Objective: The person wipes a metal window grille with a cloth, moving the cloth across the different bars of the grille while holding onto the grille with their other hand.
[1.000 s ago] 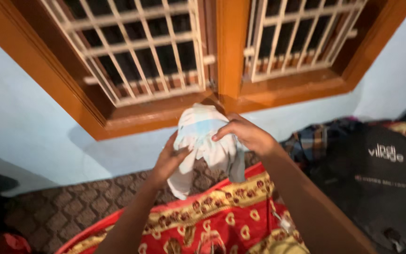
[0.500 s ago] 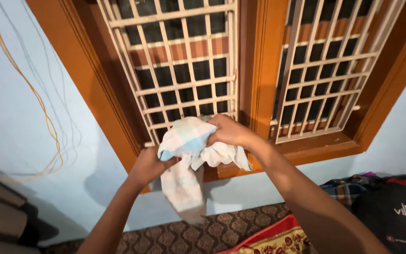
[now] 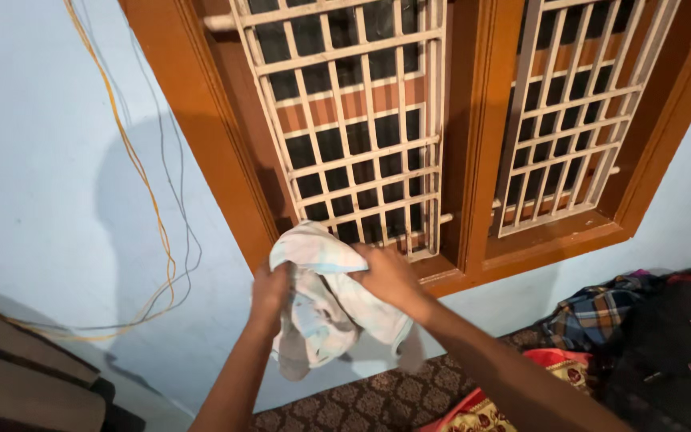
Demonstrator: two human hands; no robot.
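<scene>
Two hands, yours, grip one white cloth (image 3: 321, 300) with pale blue bands, held in the air in front of the orange wooden window frame (image 3: 473, 160) and its white grille (image 3: 361, 136). Your left hand (image 3: 269, 296) is closed on the cloth's left edge; your right hand (image 3: 389, 276) is clamped on the bunched upper right part. The hands are close together, with cloth folded between them, and loose ends hang below both. The patterned bed cover (image 3: 345, 404) lies beneath, a dark bag (image 3: 673, 360) and a checked garment (image 3: 593, 312) to the right, and thin wires (image 3: 153, 232) trail down the blue wall on the left. Risk, as a judgement: the hanging ends are free, so a slack grip by either hand could let the cloth unfold or drop onto the bed; held this near the window, a corner could also snag on the grille bars.
</scene>
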